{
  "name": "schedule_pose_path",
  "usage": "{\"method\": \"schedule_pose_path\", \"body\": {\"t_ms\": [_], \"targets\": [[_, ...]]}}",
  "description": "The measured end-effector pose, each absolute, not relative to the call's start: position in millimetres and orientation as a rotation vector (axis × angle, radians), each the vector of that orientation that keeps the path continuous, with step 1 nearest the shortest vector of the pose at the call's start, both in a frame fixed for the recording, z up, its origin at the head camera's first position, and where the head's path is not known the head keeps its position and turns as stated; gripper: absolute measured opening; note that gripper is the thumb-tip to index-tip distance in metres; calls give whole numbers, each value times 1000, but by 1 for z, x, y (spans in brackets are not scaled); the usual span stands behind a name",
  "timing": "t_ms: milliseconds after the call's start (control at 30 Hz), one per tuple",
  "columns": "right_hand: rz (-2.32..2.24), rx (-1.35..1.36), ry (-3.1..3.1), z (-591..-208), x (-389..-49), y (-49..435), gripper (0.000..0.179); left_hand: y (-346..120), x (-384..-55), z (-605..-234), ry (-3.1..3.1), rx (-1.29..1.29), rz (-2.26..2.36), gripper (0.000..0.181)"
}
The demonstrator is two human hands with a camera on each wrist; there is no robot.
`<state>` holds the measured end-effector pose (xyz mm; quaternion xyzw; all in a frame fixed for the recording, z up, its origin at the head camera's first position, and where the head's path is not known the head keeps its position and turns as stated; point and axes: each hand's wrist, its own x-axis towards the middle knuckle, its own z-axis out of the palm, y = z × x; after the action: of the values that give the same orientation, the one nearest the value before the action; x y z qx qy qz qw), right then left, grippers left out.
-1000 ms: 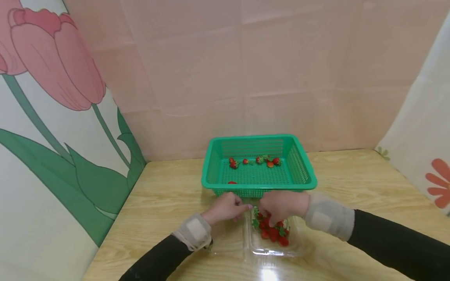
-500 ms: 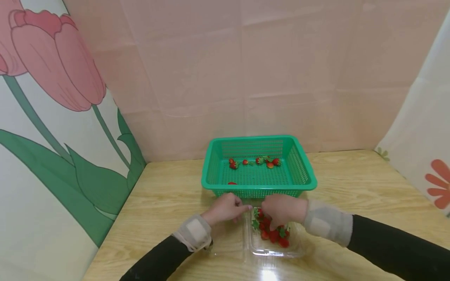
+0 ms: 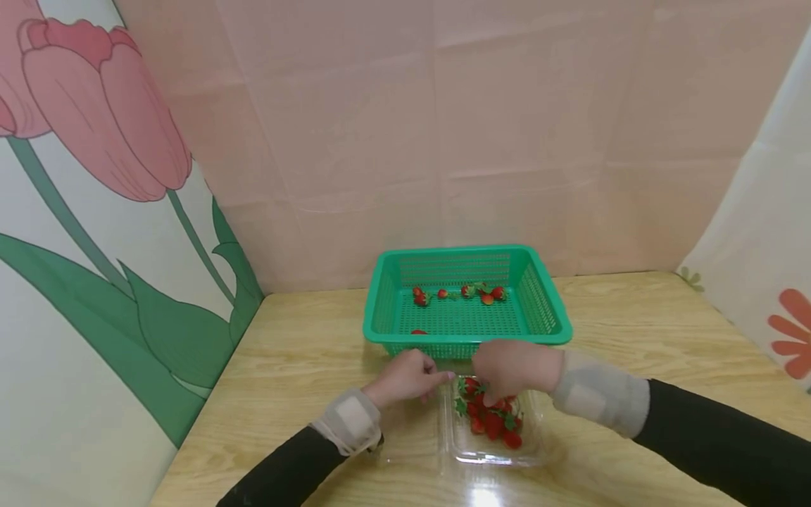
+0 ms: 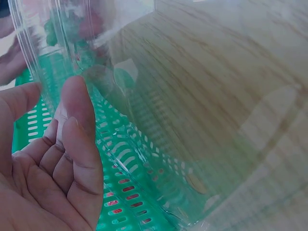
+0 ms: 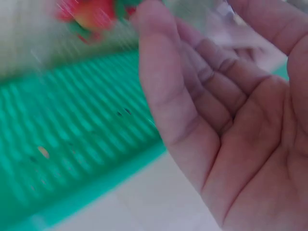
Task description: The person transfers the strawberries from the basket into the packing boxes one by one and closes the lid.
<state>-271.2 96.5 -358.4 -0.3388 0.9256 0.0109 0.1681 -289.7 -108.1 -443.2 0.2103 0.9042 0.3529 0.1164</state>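
Strawberries (image 3: pixel 494 424) with green leaves lie heaped in a clear plastic clamshell box (image 3: pixel 484 460) on the table. My left hand (image 3: pixel 408 378) is at the box's far left corner, thumb on the rim. In the left wrist view, thumb and forefinger pinch the edge of the clear plastic, its lid (image 4: pixel 192 96) spread beside the fingers. My right hand (image 3: pixel 514 367) hangs over the box's far side, fingers pointing down at the strawberries. In the right wrist view its fingers are loosely bent, the thumb apart and the palm bare, with a blurred strawberry (image 5: pixel 94 14) beyond the fingertips.
Right behind the box and hands stands a green plastic basket (image 3: pixel 467 339) with several strawberries (image 3: pixel 486 292) on its bottom. A pink sheet (image 3: pixel 405 141) hangs at the back of the wooden table (image 3: pixel 298 352), with printed panels on both sides.
My right hand dipped slightly toward the strawberries, then rose a little toward the basket, uncovering more of the heap. The left hand has stayed at the box's corner.
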Motion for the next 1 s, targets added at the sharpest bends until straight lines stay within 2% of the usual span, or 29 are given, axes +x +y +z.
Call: {"method": "schedule_pose_path", "body": {"t_ms": [133, 233, 467, 567, 733, 833, 1000], "targets": [[12, -894, 2590, -325, -275, 86, 28, -109, -289, -443, 2641, 609, 1048, 47], [39, -950, 2592, -301, -284, 79, 23, -111, -288, -441, 2638, 619, 1063, 47], [82, -1084, 2606, -272, -330, 55, 23, -115, -287, -439, 2654, 634, 1058, 49], [64, -1065, 2603, -273, -353, 47, 27, -115, -288, -440, 2661, 634, 1054, 49], [-5, -1014, 2598, -291, -385, 38, 20, -115, -288, -444, 2645, 639, 1053, 49], [-28, -1022, 2593, -307, -398, 31, 29, -115, -287, -445, 2646, 647, 1053, 49], [-4, -1077, 2562, -330, -410, 21, 31, -114, -284, -444, 2657, 667, 1062, 50]]}}
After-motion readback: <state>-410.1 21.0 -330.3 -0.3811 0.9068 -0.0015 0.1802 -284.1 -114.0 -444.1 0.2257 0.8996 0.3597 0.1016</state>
